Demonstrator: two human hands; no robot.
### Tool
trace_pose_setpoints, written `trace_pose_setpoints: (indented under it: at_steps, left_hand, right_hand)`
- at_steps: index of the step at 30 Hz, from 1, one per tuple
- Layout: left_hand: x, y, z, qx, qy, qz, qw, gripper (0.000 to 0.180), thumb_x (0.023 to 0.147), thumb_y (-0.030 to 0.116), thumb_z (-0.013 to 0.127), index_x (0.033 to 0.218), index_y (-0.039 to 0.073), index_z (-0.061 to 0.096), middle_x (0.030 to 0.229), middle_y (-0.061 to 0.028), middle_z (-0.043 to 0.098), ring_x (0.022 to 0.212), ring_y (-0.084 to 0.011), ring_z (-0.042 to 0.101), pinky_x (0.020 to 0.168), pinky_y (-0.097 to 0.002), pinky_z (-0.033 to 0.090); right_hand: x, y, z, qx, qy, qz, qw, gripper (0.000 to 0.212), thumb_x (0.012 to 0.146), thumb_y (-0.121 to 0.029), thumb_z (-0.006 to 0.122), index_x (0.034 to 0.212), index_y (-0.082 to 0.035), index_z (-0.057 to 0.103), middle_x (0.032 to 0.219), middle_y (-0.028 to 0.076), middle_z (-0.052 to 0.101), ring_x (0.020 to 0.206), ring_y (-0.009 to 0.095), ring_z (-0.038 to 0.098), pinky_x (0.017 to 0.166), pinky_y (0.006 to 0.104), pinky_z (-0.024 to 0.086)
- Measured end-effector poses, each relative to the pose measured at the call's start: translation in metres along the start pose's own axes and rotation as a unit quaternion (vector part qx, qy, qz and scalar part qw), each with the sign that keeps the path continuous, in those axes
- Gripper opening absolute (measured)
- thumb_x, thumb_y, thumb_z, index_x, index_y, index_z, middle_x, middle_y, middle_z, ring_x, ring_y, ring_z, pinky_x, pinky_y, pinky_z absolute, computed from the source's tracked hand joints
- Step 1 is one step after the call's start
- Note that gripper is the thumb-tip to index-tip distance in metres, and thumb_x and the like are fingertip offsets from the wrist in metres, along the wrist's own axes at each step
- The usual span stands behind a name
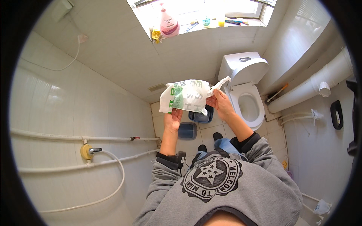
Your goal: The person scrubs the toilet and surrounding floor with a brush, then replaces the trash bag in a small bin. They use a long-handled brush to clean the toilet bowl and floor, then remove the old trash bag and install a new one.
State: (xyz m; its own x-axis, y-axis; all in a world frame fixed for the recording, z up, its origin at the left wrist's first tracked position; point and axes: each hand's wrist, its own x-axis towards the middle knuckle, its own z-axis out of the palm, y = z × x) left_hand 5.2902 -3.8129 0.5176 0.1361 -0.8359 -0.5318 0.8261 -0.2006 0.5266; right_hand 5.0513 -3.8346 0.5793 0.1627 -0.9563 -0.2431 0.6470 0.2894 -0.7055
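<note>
A white plastic bag [190, 94] with green and grey print is stretched out between my hands, above the floor. My left hand [173, 119] holds its lower left edge, with most of the fingers hidden behind the plastic. At the right end, my right hand [220, 102] grips the bag by a twisted handle that sticks up past the fingers. Below the bag a dark blue bin [201, 119] stands on the floor, its far part covered from view. Beside it, to the left, lies a blue lid-like piece [187, 131].
A white toilet [247, 109] with its lid raised stands to the right. Pipes and a yellow-based tap [87, 151] run along the left wall. On the windowsill are a pink pump bottle [169, 24] and several small items. A thick white pipe [311, 83] slants along the right side.
</note>
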Motion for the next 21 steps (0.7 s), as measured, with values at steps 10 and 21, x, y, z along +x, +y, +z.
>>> trace_pose_setpoints:
  at_steps: [10,21]
  left_hand:
    - [0.02,0.011,-0.084,-0.164,0.237,0.065,0.955,0.026,0.094,0.026,0.053,0.11,0.006,0.054,0.1,-0.0072,0.064,0.084,-0.0177,0.063,0.071,-0.0309,0.055]
    - [-0.043,0.001,0.11,0.568,-0.222,0.463,0.643,0.024,0.077,0.008,0.073,0.1,0.003,0.067,0.092,-0.0108,0.068,0.088,-0.0275,0.065,0.078,-0.0325,0.05]
  right_hand:
    - [0.022,-0.064,-0.012,-0.142,0.046,-0.165,0.975,0.023,0.101,-0.028,0.048,0.097,-0.009,0.06,0.084,-0.003,0.063,0.071,0.004,0.058,0.063,0.0198,0.047]
    - [0.023,-0.067,0.009,-0.356,-0.098,-0.186,0.911,0.024,0.099,-0.02,0.049,0.095,-0.001,0.062,0.077,-0.003,0.058,0.067,0.003,0.048,0.06,0.0224,0.043]
